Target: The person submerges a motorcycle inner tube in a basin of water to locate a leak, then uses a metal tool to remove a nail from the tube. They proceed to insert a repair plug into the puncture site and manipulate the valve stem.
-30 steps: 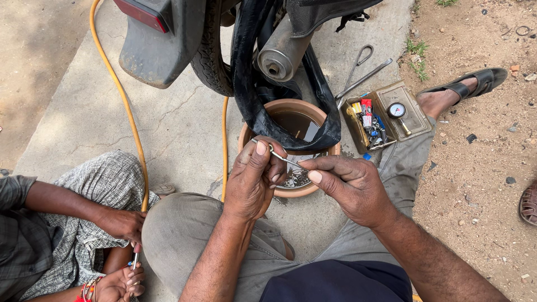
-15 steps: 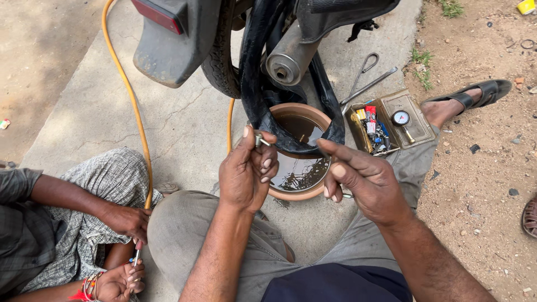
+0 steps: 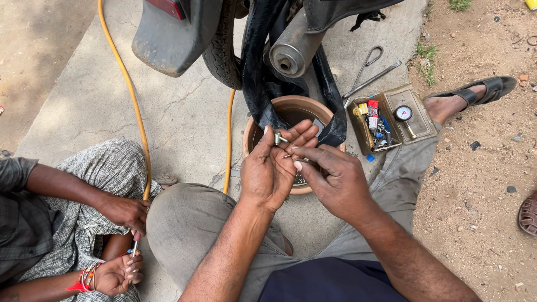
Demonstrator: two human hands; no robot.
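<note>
- Okay, tight workspace: scooter rear wheel (image 3: pixel 224 50) and exhaust pipe (image 3: pixel 293 47) hang just above the hands; open concrete left of the yellow hose (image 3: pixel 126 84), bare dirt to the right.
- Left hand (image 3: pixel 271 168) is palm-up, fingers loosely curled, pinching a small metal valve part (image 3: pixel 278 138) at the fingertips.
- Right hand (image 3: pixel 335 179) is pinched on a thin metal piece (image 3: pixel 291 157), touching the left palm.
- Both sit over the clay water basin (image 3: pixel 254 126), with the black inner tube (image 3: pixel 257 72) dipping into it.
- Open rectangular tin tool box (image 3: pixel 417 120) right of the basin: round white gauge, red and yellow tubes inside.
- Another person's hands (image 3: pixel 126 212) at lower left.
</note>
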